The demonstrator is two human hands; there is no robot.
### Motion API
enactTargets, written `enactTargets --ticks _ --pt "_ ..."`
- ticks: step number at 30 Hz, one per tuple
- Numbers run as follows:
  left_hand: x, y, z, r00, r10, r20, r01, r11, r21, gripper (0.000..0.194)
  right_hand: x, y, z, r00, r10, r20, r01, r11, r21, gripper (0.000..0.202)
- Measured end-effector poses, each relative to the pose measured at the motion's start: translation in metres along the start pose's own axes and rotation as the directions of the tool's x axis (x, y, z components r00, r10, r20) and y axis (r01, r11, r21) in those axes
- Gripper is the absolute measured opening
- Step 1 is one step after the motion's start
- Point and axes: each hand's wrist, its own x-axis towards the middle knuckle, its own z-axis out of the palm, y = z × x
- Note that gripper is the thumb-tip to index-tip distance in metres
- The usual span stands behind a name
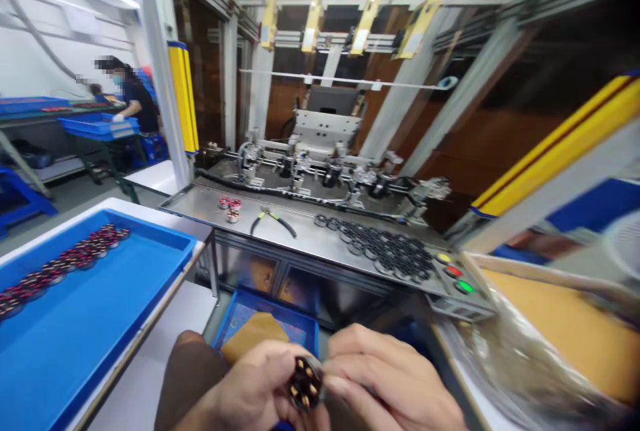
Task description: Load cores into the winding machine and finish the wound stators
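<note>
A small round motor stator (pixel 305 383), dark with copper windings, is held low in front of me. My left hand (pixel 260 384) grips it between thumb and fingers, its wound face turned toward me. Closed fingers of my right hand (pixel 385 377) pinch at its right rim; whether they also hold something small is hidden. Beyond, on the metal bench, lie a pair of cutting pliers (pixel 273 220) with dark handles, a few red-and-copper stators (pixel 231 207), and a spread of black rings (pixel 383 247).
A blue tray (pixel 150 271) with rows of stators stands at left. Behind the bench is a machine with clamping fixtures (pixel 330 174) between yellow posts (pixel 183 97). Colored buttons (pixel 454 271) and a box in clear plastic (pixel 560 324) are at right. Far left, a person (pixel 137 101) works.
</note>
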Motion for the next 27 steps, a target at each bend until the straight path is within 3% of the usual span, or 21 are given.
enactTargets --ticks 2,4,9,11,13,17,19,21,24,27 --pt "-0.005 0.007 0.003 1.000 0.016 -0.005 -0.016 0.999 0.039 0.041 0.002 -0.002 0.000 0.998 0.018 -0.065 -0.016 1.000 0.027 0.019" --pt "-0.007 0.016 0.005 0.990 0.119 -0.081 -0.106 0.983 0.151 0.036 0.003 -0.001 0.002 0.991 0.040 -0.131 -0.032 0.997 0.067 0.018" --pt "-0.008 0.023 0.007 0.893 0.422 -0.159 -0.321 0.843 0.432 0.041 0.001 0.009 0.012 0.973 0.110 -0.205 -0.084 0.988 0.133 0.019" --pt "-0.009 0.022 0.007 0.880 0.441 -0.175 -0.315 0.819 0.480 0.046 0.000 0.013 0.014 0.970 0.103 -0.222 -0.070 0.986 0.149 0.017" --pt "-0.009 0.021 0.007 0.897 0.400 -0.188 -0.263 0.824 0.502 0.049 0.000 0.016 0.015 0.970 0.079 -0.230 -0.040 0.985 0.169 0.016" --pt "-0.006 0.020 0.006 0.928 0.305 -0.213 -0.180 0.870 0.458 0.033 0.000 0.019 0.016 0.967 0.044 -0.252 0.002 0.983 0.182 0.017" --pt "-0.004 0.021 0.004 0.916 0.339 -0.214 -0.203 0.852 0.482 0.027 0.000 0.017 0.017 0.954 0.095 -0.284 -0.040 0.980 0.195 0.016" --pt "-0.002 0.022 0.002 0.876 0.426 -0.224 -0.249 0.799 0.548 0.025 -0.002 0.013 0.021 0.918 0.237 -0.318 -0.157 0.954 0.256 0.016" --pt "0.000 0.025 -0.002 0.838 0.489 -0.243 -0.272 0.760 0.590 0.026 -0.006 0.007 0.034 0.806 0.537 -0.248 -0.370 0.785 0.497 0.024" --pt "0.000 0.028 -0.006 0.838 0.488 -0.243 -0.285 0.772 0.568 0.027 -0.012 0.005 0.052 0.687 0.726 0.040 -0.445 0.376 0.813 0.033"
